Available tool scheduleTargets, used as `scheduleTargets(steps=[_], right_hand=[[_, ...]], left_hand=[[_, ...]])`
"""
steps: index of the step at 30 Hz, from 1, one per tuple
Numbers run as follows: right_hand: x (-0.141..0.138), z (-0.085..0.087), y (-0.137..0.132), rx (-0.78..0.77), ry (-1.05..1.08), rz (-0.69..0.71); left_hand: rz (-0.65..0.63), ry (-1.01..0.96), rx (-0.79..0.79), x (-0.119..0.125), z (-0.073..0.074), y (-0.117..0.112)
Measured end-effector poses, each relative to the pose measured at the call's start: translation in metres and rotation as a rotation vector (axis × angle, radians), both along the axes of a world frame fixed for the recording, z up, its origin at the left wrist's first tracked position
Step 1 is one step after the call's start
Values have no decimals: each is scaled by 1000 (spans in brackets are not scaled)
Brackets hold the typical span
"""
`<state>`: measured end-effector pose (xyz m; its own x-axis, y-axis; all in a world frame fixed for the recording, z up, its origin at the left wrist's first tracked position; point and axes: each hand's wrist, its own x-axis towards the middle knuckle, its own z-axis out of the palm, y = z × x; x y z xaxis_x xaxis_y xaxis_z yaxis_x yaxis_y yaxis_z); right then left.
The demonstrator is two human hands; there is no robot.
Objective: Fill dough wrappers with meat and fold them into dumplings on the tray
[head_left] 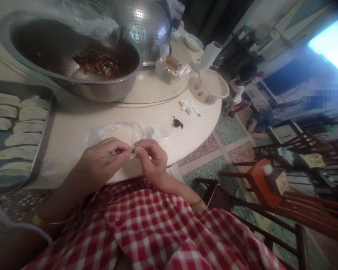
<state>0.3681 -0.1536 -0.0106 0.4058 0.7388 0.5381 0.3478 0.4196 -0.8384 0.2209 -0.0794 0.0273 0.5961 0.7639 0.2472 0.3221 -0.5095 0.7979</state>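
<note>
My left hand (105,157) and my right hand (153,159) meet over the table's near edge, fingertips pinched close together. A small pale scrap with a darker spot (134,150) shows between the fingertips; its kind cannot be made out. Just behind the hands, round dough wrappers (118,133) lie on clear plastic film (92,131), partly hidden by my left hand. On the left, a metal tray (49,108) holds several folded dumplings (22,139). A large metal bowl (101,90) behind my left hand contains dark chopped filling (97,63) and a plastic bag (95,26).
A dark scrap (178,123) and crumpled tissue (188,106) lie to the right of the wrappers. Farther back are a white basket (211,84), a paper roll (211,56) and a metal colander (149,30). Chairs (259,183) stand at right; two people are in the background.
</note>
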Motion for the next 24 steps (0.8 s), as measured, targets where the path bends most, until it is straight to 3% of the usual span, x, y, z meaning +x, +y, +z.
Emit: scheduleTargets(steps=[5,10,24], right_hand=[[0,-2,0,13,-32,31],[0,-4,3,1,-32,41],[-4,-4,14,52,74,0]], left_hand=[[81,55,-182,2,0,0],[105,18,-239,3,0,1],[132,-144,65,0,-21,-13]])
